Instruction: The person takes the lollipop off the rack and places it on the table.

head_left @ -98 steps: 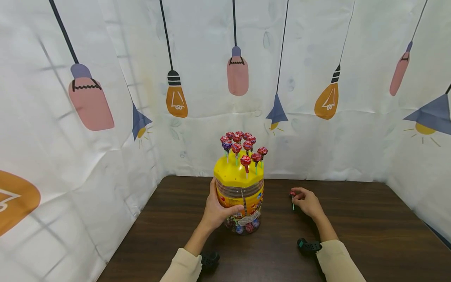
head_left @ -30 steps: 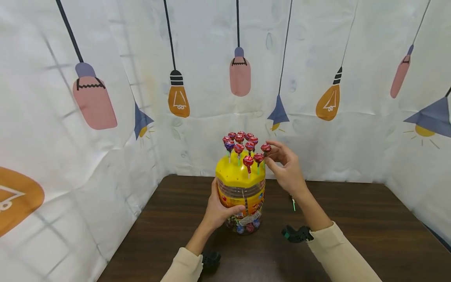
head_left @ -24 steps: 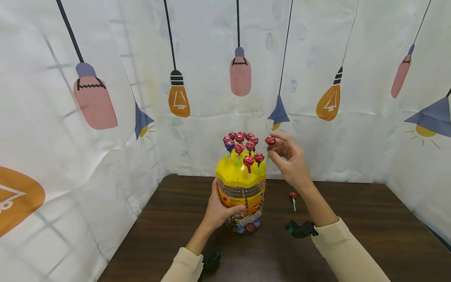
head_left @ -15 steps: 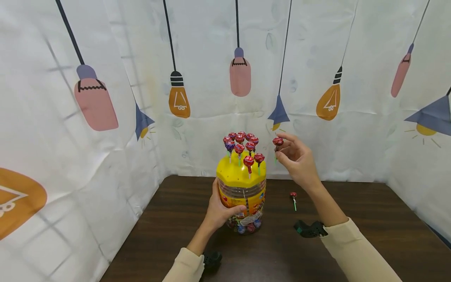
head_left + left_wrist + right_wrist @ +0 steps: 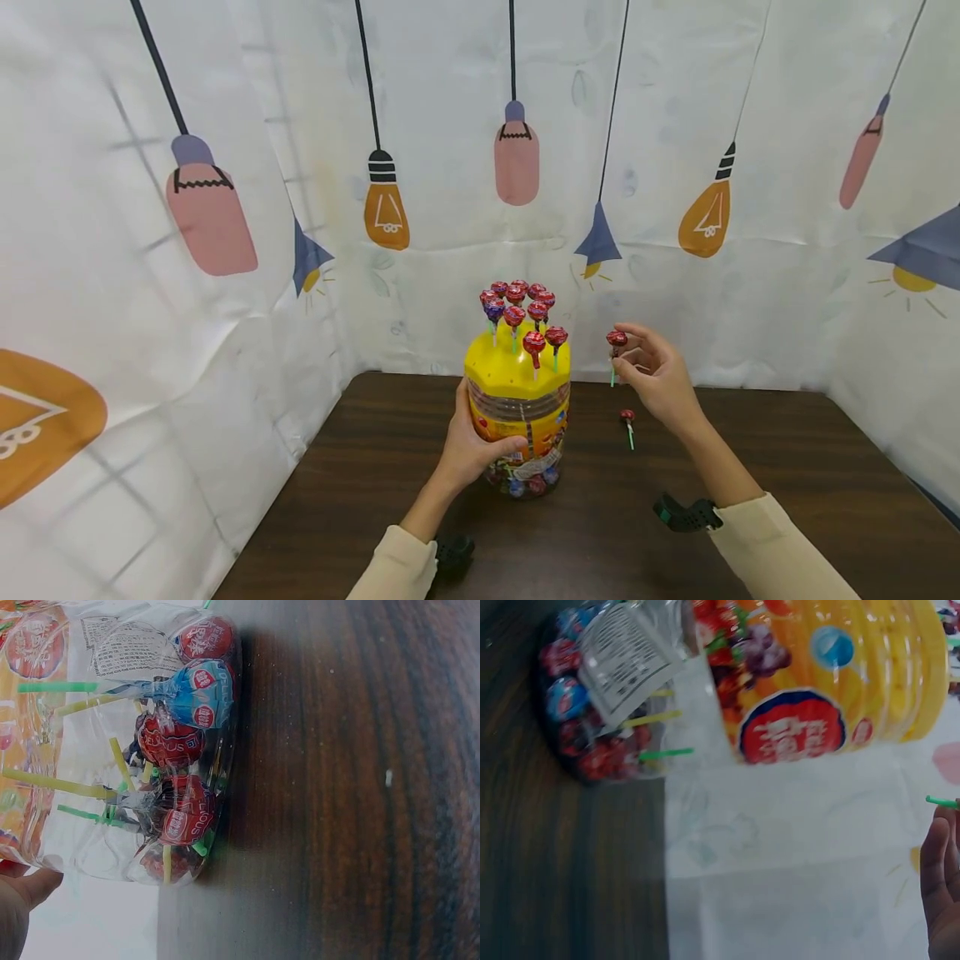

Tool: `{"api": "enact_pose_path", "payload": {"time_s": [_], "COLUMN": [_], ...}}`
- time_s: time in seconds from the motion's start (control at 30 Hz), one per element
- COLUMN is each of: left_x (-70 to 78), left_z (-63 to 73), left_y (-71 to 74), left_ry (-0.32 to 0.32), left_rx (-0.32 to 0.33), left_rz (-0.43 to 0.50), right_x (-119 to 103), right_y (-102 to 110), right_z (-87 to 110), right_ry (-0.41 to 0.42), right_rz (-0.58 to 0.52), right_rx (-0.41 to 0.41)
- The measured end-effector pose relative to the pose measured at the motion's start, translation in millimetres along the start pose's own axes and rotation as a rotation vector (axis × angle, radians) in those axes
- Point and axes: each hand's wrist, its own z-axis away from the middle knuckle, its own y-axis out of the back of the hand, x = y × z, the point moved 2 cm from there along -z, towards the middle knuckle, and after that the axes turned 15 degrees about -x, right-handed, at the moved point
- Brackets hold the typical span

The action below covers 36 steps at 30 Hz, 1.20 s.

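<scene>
A clear plastic jar (image 5: 517, 433) with a yellow lid (image 5: 495, 371) stands upright on the table. Several wrapped lollipops (image 5: 514, 317), mostly red and one purple, stick up from the lid. My left hand (image 5: 468, 450) grips the jar's left side, thumb across the front. To the right of the jar, raised above the table, my right hand (image 5: 660, 379) pinches a red lollipop (image 5: 617, 338), its green stick pointing down. Below it another red lollipop (image 5: 628, 425) lies on the table. In the left wrist view, loose lollipops (image 5: 180, 742) show through the jar's bottom.
The dark wooden table (image 5: 585, 533) carries the jar and the single lollipop. A white curtain (image 5: 442, 317) printed with lamps and bulbs hangs behind and on both sides. Black straps with devices (image 5: 686, 514) sit at both wrists.
My right hand left the spot beside the lollipop on the table, pulled a lollipop from the lid's right edge, then carried it right and down. My left hand stays on the jar.
</scene>
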Motion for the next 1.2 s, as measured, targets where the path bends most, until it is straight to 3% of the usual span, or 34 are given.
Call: {"api": "enact_pose_path", "payload": {"time_s": [0.27,0.6,0.97,1.2], "left_x": [0.2,0.5,2.7,2.5], "left_z": [-0.6,-0.1,1.2,1.2], "left_y": [0.4,-0.1,-1.0,-0.6], "left_ry": [0.005,-0.011,-0.007,0.003], "left_rx": [0.001,-0.006,-0.002,-0.001], "left_rz": [0.006,0.012,0.023,0.016], "right_x": [25,61,90,111], "right_y": [7,17,27,33], "right_z": [17.1,38.3,52.2,59.1], "right_ry": [-0.063,-0.128,-0.166,-0.268], "right_rz": [-0.016,0.052,0.001,0.058], "right_rx": [-0.023,-0.033,-0.038,-0.043]}}
